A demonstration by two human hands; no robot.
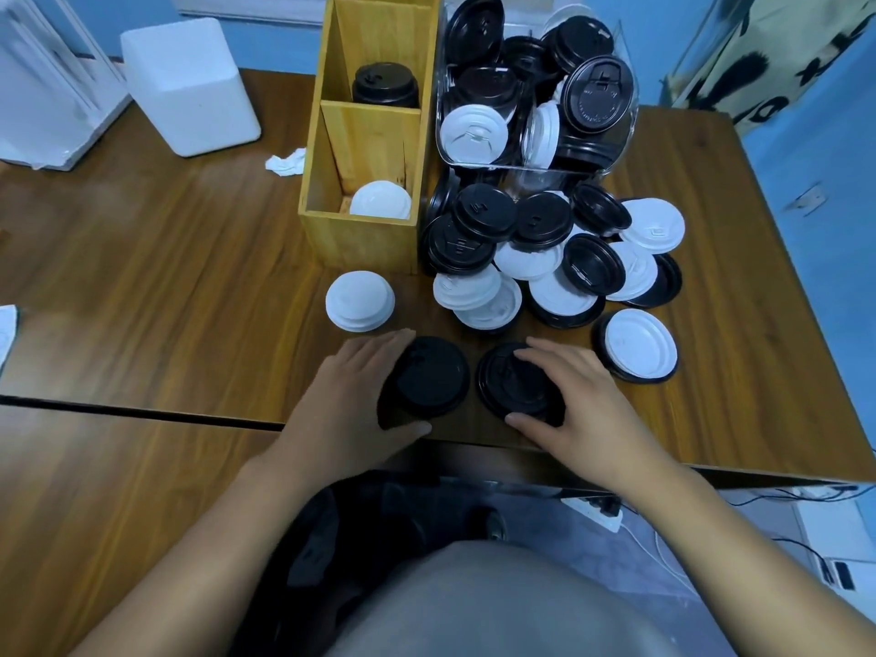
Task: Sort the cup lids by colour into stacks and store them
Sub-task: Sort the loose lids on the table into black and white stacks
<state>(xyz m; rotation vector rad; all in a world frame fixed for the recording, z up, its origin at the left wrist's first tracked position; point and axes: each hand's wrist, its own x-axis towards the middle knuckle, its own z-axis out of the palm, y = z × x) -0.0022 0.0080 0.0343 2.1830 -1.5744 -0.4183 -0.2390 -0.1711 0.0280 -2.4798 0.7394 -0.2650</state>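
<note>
Seen from above, a person's two bare hands work at the near edge of a brown wooden table (pixel 189 258). The left hand (pixel 351 395) curls round a short black stack (pixel 433 379) of cup lids, fingers along its left side and thumb at its near rim. Just to the right, the right hand (pixel 583 400) grips a black lid (pixel 514 384) lying on the table, fingers spread over its top, thumb pressed to its near edge. Just beyond the left hand sits a white stack (pixel 360 301) of lids. Farther back stands a tall wooden box (pixel 365 239) with two compartments: the far one holds stored black lids (pixel 385 85), the near one stored white lids (pixel 380 200). To its right a clear container (pixel 535 166) is packed with mixed lids, and a loose pile (pixel 545 248) of black and white lids is spread in front of it. At far left are a white foam box (pixel 189 87) and a crumpled tissue (pixel 284 162).
</note>
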